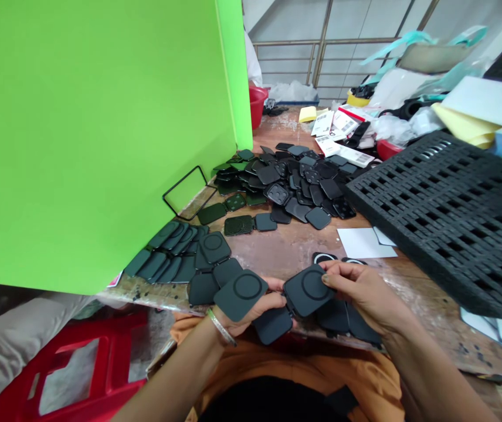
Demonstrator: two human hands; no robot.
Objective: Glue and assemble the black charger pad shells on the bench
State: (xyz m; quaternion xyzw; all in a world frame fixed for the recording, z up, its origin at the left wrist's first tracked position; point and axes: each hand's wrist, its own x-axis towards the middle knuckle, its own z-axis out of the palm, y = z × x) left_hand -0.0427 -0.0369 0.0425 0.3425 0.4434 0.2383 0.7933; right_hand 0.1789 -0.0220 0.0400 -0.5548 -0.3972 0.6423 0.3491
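Note:
Near the table's front edge, my left hand [257, 309] grips the hinge area of a dark folding charger pad [272, 326], which hangs opened out. Another dark pad with a ring mark [241, 290] lies over that hand's fingers or wrist side. My right hand [348, 284] pinches the upper right edge of the ringed panel [308, 289] of the same folding charger. Dark folded-out pads [348, 319] rest beneath my right hand. Left of my hands, overlapping ringed pads [176, 243] lie in rows. A large heap of black pads [286, 181] sits further back.
A tall green board [101, 129] stands at the left. A black slotted foam block [448, 205] fills the right side. White cards [363, 242] lie before it. Bags, labels and a red container [257, 105] are at the back. Someone's grey sleeve [17, 346] shows at lower left.

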